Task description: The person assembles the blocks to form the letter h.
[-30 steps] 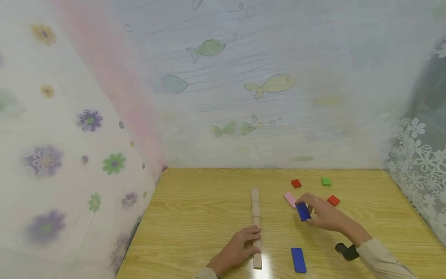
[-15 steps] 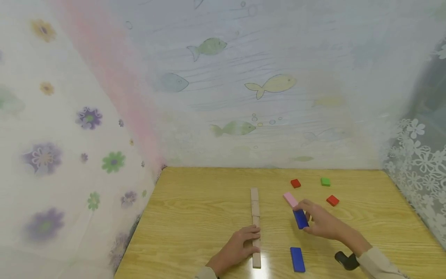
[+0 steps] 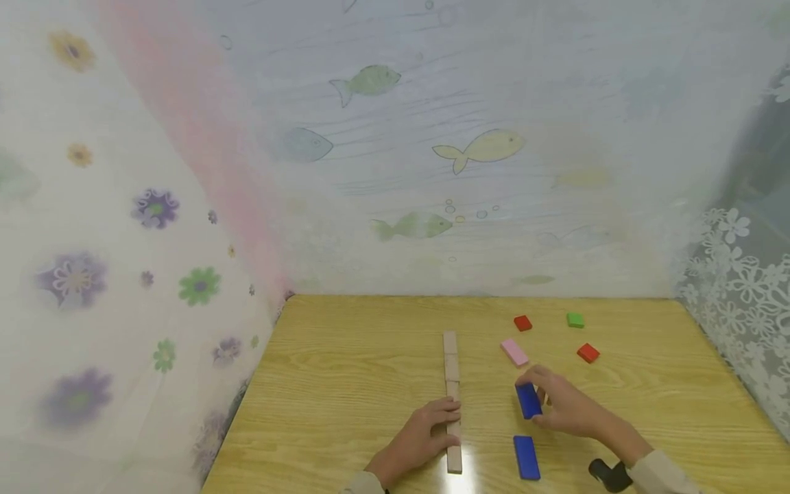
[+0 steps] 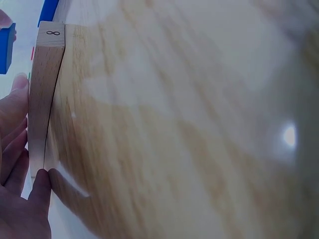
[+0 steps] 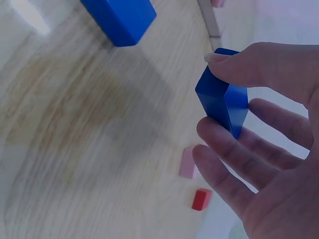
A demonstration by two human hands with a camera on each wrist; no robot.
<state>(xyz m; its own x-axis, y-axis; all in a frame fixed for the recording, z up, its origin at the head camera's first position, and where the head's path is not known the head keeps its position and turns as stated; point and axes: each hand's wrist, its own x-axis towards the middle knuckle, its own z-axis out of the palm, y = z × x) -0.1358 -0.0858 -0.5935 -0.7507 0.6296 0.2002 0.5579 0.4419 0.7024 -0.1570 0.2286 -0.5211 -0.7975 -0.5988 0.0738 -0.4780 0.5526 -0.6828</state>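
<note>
In the head view, pale wooden blocks form a straight row [image 3: 452,367] running front to back. My left hand [image 3: 422,432] lies over the row's near part, thumb and fingers spread along it. In the left wrist view, the end wooden block [image 4: 47,64] bears a black 8, and fingers show on both sides of the wood. My right hand [image 3: 570,408] pinches a blue block [image 3: 529,401] by its two ends, tilted above the table [image 3: 345,384]. The right wrist view shows the thumb on one end and fingertips at the other. Just nearer lies a second blue block [image 3: 527,457].
Beyond the right hand lie a pink block [image 3: 514,352], a red block [image 3: 522,323], a green block [image 3: 575,320] and another red block [image 3: 588,353]. A black rounded object [image 3: 607,475] shows by the right wrist. Patterned fabric [image 3: 395,261] borders the table.
My right hand has brought the held blue block nearer, away from the pink block and towards the second blue block. My left hand stays on the wooden row.
</note>
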